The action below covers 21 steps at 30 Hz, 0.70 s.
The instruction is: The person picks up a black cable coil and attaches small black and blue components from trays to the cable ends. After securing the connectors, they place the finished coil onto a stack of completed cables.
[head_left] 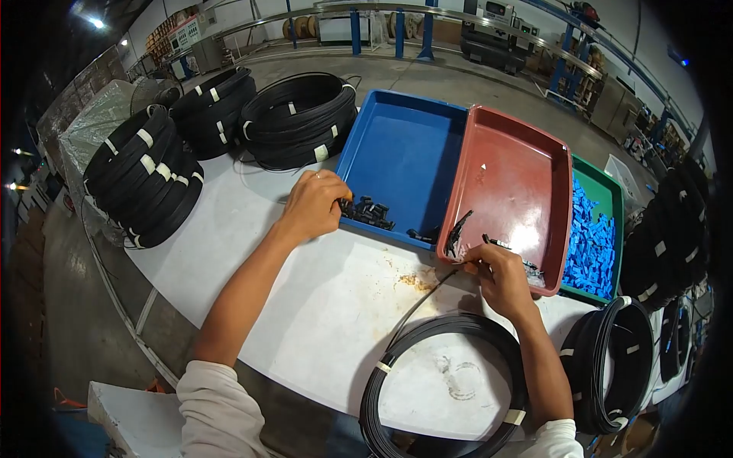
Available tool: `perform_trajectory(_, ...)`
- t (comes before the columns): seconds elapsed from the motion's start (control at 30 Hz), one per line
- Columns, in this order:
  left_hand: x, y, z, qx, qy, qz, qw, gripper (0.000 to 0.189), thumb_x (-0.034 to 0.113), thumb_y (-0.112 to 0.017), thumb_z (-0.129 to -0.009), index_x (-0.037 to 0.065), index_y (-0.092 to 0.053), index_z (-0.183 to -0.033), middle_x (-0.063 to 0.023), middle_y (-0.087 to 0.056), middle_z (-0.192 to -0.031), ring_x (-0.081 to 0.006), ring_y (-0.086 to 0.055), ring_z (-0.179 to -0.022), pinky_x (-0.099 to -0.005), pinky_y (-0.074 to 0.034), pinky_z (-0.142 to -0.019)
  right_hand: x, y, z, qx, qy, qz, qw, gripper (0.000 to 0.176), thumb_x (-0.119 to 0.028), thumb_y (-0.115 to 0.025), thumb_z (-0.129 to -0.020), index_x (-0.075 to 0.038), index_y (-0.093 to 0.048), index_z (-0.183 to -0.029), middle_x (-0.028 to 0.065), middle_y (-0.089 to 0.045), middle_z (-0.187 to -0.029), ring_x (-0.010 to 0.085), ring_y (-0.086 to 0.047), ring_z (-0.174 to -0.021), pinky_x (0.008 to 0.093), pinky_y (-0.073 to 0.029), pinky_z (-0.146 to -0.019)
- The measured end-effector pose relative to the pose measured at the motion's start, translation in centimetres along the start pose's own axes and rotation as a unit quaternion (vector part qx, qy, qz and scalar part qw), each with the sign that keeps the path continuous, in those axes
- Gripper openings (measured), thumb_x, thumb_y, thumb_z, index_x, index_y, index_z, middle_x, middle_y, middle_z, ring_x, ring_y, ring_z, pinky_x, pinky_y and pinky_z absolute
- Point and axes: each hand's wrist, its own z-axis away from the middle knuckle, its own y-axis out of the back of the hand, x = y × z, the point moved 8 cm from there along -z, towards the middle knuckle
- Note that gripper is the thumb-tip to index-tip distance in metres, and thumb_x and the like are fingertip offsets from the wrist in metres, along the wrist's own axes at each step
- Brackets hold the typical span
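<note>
Left hand (314, 204): at the near left corner of the blue tray (412, 149), fingers bent over small black pieces (372, 214); whether one is gripped cannot be told.

Right hand (500, 278): at the near edge of the red tray (515, 179), fingers narrowed on the cable end (443, 281).

Black coil (458, 326): one, banded with pale tape, flat on the counter (298, 313) beneath the right forearm; its free length rises to the right hand.

Green tray (619, 229): beyond the red, holding blue pieces (592, 248).

Hazards, as judged: a loose pinch could let the springy cable whip back; jumbled black pieces could come up several at once or spill over the low rim; a hard pull could drag the coil, which appears to overhang the counter's near edge.
</note>
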Motion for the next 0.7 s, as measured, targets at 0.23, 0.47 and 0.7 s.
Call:
perform_trajectory(0.23,-2.2,-1.4,-2.2,-0.041,0.003,-0.029,0.999,0.019,0.004,-0.072,-0.071,0.007,-0.077,-0.089,-0.0059,-0.071,-0.098,-0.0245,-0.061,-0.1,-0.0386,-0.043,-0.088,0.5,-0.4,0.2,-0.031,-0.023,-0.014,0.999,0.017,0.01,-0.066,-0.078,0.001,-0.067,-0.092,0.0152,-0.064,-0.082,0.0308,-0.064,-0.071,0.0376,-0.048,-0.063)
perform_trajectory(0.47,-1.6,-3.2,-2.6,-0.122,-0.01,-0.056,0.991,0.015,0.012,-0.081,-0.071,0.009,-0.079,-0.085,-0.0017,-0.07,-0.102,-0.021,-0.056,-0.107,-0.0389,-0.035,-0.094,0.1,-0.5,0.1,-0.047,-0.036,-0.011,0.998,0.018,0.012,-0.067,-0.077,0.001,-0.067,-0.091,0.0142,-0.065,-0.083,0.0302,-0.067,-0.073,0.0358,-0.051,-0.064)
perform_trajectory(0.7,-1.8,-3.5,-2.8,-0.115,0.011,-0.028,0.993,0.012,0.009,-0.08,-0.073,0.008,-0.077,-0.085,-0.0035,-0.072,-0.094,-0.0213,-0.058,-0.11,-0.0403,-0.033,-0.097,1.1,0.0,0.2,-0.035,-0.049,0.012,0.998,0.017,0.01,-0.067,-0.078,0.001,-0.067,-0.092,0.0159,-0.062,-0.081,0.0334,-0.063,-0.071,0.0412,-0.048,-0.063)
